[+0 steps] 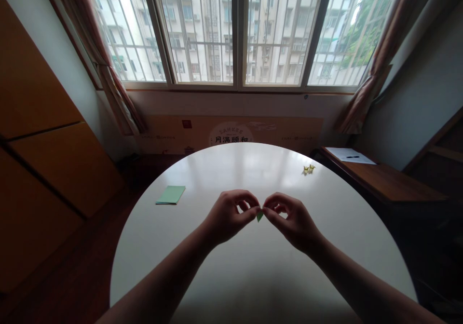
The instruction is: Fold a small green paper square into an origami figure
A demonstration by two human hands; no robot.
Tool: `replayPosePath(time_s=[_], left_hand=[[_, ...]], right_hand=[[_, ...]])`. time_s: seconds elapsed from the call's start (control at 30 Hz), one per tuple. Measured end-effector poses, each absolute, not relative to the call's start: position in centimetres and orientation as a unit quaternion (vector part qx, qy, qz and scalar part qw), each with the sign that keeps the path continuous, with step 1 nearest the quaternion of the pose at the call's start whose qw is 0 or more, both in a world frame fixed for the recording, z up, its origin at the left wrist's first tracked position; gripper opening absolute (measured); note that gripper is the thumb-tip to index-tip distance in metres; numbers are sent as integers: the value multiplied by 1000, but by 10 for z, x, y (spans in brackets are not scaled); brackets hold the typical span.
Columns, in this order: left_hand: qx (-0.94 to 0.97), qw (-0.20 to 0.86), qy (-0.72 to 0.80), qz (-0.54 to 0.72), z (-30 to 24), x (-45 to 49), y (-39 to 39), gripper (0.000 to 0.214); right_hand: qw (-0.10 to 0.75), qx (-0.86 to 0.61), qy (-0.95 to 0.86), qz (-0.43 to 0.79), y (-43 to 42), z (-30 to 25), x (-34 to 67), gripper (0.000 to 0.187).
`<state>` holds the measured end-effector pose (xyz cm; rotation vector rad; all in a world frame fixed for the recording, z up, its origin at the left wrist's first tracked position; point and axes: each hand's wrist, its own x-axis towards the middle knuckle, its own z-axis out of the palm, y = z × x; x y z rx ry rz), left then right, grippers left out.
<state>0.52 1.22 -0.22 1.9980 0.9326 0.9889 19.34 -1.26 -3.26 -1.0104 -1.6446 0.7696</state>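
Note:
Above the middle of the white round table (pixel 231 276), my two hands meet at a small folded piece of green paper (pixel 259 215). My left hand (pixel 235 215) pinches its left side between thumb and fingertips. On the other side, my right hand (pixel 289 218) grips it in the same way. Only a pointed green tip shows below the fingers; the rest of the paper is hidden by them.
A stack of square green paper (pixel 171 195) lies at the table's left. Small yellow folded paper pieces (pixel 308 169) sit near its far right edge. Beyond, a wooden side table (pixel 394 179) bears a white sheet (pixel 340 154) and a black pen (pixel 353 157).

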Motion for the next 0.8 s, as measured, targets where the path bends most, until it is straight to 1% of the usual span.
replayPosePath(time_s=[0.2, 0.3, 0.37, 0.47, 0.57, 0.7, 0.8], left_hand=[[712, 450, 358, 403, -2, 8, 11, 12], [690, 477, 345, 421, -3, 8, 12, 14], [697, 465, 336, 430, -4, 7, 12, 13], [746, 390, 327, 429, -5, 6, 12, 6], [782, 328, 317, 424, -5, 5, 12, 7], [792, 318, 305, 423, -4, 4, 11, 8], [789, 323, 300, 428, -4, 4, 10, 8]], right_hand=[[528, -419, -682, 282, -14, -32, 192, 7], [548, -419, -673, 268, -15, -32, 191, 7], [555, -418, -670, 262, -15, -32, 191, 7], [551, -404, -682, 261, -15, -31, 191, 6], [540, -388, -701, 256, -15, -31, 191, 7], [529, -391, -717, 231, -15, -31, 192, 9], [534, -395, -710, 233, -15, -31, 192, 12]])
